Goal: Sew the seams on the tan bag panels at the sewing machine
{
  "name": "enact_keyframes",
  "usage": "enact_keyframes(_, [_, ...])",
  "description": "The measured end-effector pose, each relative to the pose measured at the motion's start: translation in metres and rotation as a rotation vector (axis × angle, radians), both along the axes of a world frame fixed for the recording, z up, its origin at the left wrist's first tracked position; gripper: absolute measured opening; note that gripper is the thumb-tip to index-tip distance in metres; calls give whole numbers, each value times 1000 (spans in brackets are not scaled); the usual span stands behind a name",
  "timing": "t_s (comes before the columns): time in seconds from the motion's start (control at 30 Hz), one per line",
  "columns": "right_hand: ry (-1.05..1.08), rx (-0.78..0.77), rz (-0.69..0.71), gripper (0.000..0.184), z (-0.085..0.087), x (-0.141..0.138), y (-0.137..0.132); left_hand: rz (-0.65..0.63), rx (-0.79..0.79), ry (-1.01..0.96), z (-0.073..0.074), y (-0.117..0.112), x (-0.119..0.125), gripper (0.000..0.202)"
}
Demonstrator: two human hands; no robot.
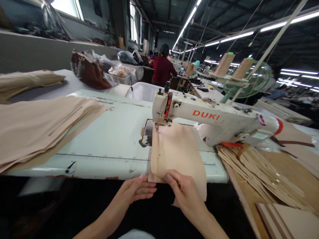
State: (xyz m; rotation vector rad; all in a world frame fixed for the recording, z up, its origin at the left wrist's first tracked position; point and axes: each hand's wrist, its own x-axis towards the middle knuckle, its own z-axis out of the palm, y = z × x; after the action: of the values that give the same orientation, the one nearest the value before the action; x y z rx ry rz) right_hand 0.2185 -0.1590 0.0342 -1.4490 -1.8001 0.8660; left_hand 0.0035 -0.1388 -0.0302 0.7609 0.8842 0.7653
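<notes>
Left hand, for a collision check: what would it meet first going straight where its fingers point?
Probably the right hand; depth is unclear, so the beige panel may come first.

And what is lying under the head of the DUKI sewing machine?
Beige fabric lies there, beside the exposed part of a metal plate; what the fabric covers cannot be seen.

1. left hand (pixel 137 190): bare, with slim fingers and a tapering thumb.
2. right hand (pixel 183 187): bare, rounded over the knuckles.
3. left forearm (pixel 104 219) and right forearm (pixel 205 220): bare, slender, narrowing toward the wrists.
4. clothing (pixel 136 234): a pale bluish-grey, blurred patch.
</notes>
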Motion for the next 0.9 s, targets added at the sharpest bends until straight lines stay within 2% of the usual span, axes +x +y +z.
enact_keyframes(0.07, [5, -27, 32, 36, -4, -8, -2, -7, 8, -26, 2, -3, 5, 58])
enact_keyframes(0.13, [13, -15, 21, 34, -10, -14, -4, 4, -6, -54, 4, -4, 9, 53])
enact_keyframes(0.23, [21, 21, 75, 31, -15, -16, -5, 22, -16, -105, 4, -4, 12, 48])
enact_keyframes(0.47, [9, 119, 40, 29, -16, -19, -6, -16, 36, -130, 5, -1, 14, 44])
enact_keyframes(0.67, [-5, 185, 81, 29, -18, -24, -3, -49, 72, -128, 6, 2, 16, 38])
enact_keyframes(0.8, [-22, 255, 84, 25, -31, -24, -4, -13, 19, -150, 8, 2, 14, 33])
enact_keyframes(0.9, [-128, 377, 71, 39, -45, -27, -7, -6, -7, -129, 11, 1, 13, 30])
